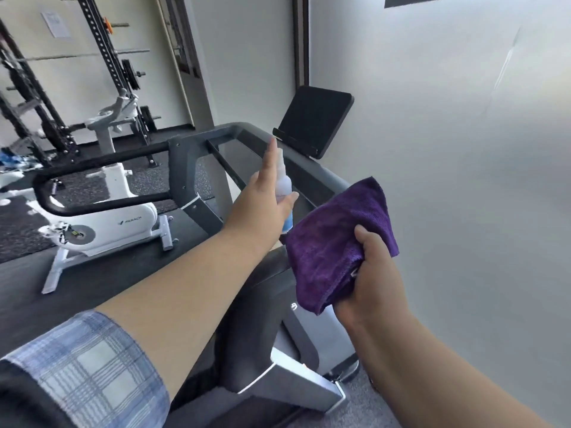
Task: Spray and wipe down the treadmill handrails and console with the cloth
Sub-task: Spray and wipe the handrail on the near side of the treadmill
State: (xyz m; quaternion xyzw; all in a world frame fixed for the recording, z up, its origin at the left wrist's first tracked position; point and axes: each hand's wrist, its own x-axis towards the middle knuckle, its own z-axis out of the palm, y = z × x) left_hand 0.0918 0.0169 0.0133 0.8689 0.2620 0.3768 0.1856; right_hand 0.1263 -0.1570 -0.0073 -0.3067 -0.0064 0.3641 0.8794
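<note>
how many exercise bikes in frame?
2. One white exercise bike stands left of the treadmill handrail; a second white bike sits farther back by the squat rack. More may lie outside the frame.

One spray bottle [283, 193], one cloth [333, 242], two hands [262, 205] [375, 282].

A blue-and-white plaid short sleeve [89, 369] covers the left upper arm; forearms bare.
</note>
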